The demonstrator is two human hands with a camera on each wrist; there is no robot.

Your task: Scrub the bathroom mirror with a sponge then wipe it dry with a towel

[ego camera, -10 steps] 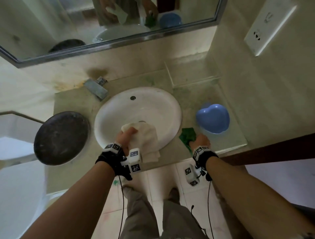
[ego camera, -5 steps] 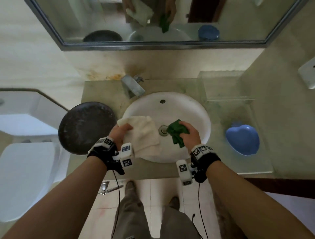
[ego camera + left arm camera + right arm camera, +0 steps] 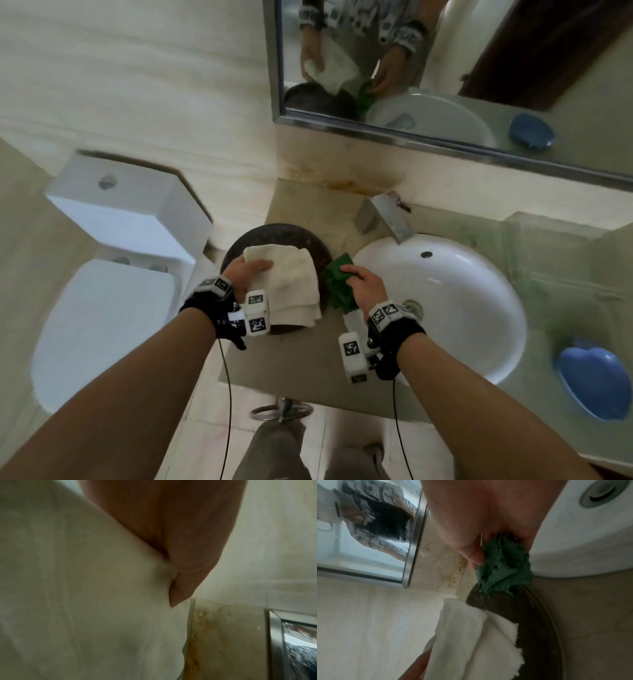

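My left hand (image 3: 245,275) grips a folded cream towel (image 3: 291,284) over a dark round tray (image 3: 320,253) on the counter; the towel (image 3: 85,588) fills the left wrist view under my thumb. My right hand (image 3: 363,286) pinches a crumpled green scrubbing sponge (image 3: 339,284) just right of the towel, above the tray's rim. In the right wrist view the sponge (image 3: 503,566) hangs from my fingers over the tray (image 3: 539,622), with the towel (image 3: 471,635) below. The steel-framed mirror (image 3: 445,68) hangs on the wall at the upper right and reflects both hands.
A white sink basin (image 3: 455,308) sits to the right of my hands, with a metal faucet (image 3: 383,216) behind it. A blue heart-shaped dish (image 3: 592,377) lies on the counter (image 3: 308,370) at the far right. A white toilet (image 3: 113,274) stands to the left.
Both hands have moved left from over the sink to above the dark tray, carrying the towel and the sponge. My head has turned left, bringing the toilet into view.
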